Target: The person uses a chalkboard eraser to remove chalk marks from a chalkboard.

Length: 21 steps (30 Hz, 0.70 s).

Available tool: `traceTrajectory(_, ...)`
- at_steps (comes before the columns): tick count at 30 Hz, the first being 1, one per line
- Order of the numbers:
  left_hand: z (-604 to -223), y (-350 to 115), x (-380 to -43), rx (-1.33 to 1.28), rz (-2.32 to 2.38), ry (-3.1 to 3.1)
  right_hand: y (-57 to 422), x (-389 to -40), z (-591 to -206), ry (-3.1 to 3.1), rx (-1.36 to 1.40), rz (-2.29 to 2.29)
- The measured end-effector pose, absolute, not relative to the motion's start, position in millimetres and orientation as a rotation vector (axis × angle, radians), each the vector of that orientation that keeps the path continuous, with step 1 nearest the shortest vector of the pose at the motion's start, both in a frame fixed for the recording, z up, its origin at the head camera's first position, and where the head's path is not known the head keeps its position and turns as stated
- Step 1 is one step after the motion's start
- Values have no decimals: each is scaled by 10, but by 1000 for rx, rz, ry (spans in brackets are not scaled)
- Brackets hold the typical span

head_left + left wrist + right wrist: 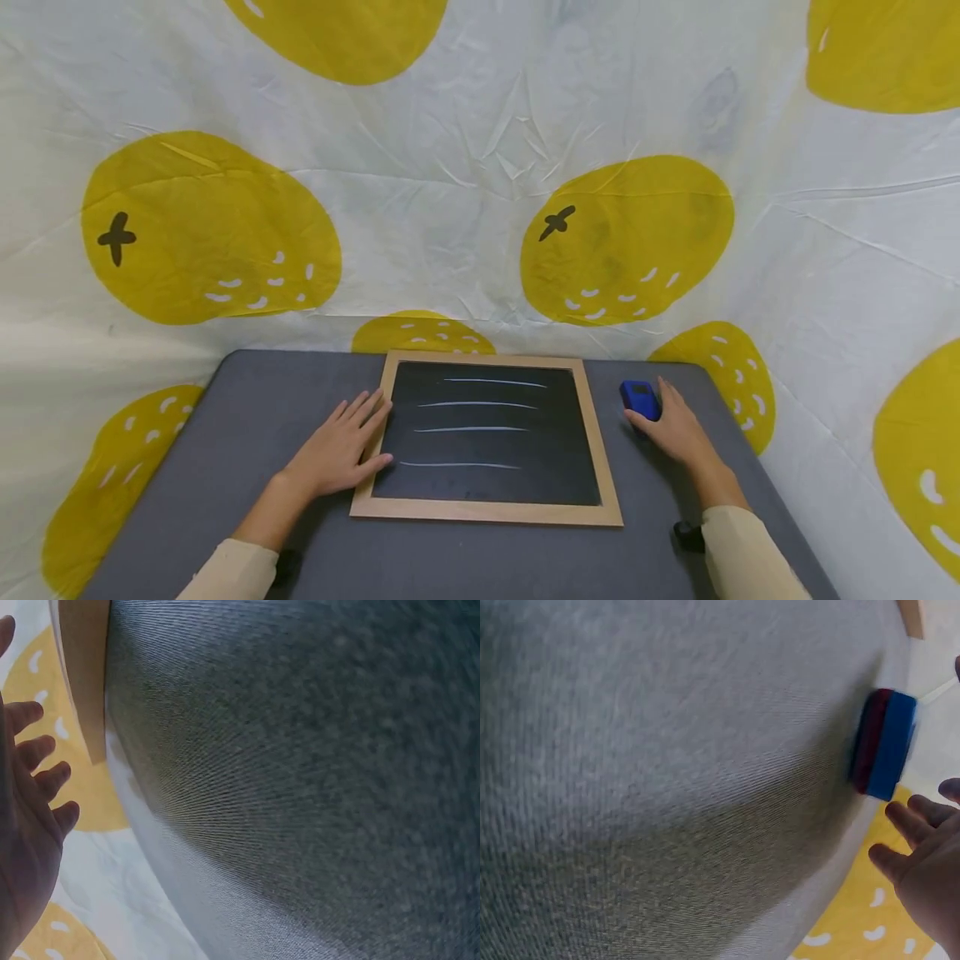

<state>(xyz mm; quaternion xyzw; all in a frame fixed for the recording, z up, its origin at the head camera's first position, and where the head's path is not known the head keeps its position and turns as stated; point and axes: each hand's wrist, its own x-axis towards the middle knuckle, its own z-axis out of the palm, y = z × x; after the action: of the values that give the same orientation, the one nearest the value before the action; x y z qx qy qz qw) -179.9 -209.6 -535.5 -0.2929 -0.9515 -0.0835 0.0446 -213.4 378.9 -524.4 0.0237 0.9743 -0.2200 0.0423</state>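
Note:
A small chalkboard [480,483] in a light wooden frame lies flat on the grey table, with several pale chalk lines drawn across it. At its left side, my left hand [341,450] has its fingers spread, and the fingertips and thumb reach over the wooden frame [84,682]. To the right of the board sits a blue board eraser [639,400] with a dark red layer on its underside, as the right wrist view shows. My right hand [678,425] is just beside the eraser [891,746], its thumb and fingers apart and extended; contact is hard to tell.
The grey table [465,562] has rounded far corners. A white cloth [435,242] printed with large yellow fruit hangs close behind it and along both sides. A dark strap or device [687,537] sits by the right sleeve.

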Motion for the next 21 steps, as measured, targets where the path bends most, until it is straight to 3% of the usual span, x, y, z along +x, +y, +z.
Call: traceTrajectory(21, -5483, -2119, -1827, -927, -264, -2971, 3841, -2180, -5491, 3004, 182, -792)
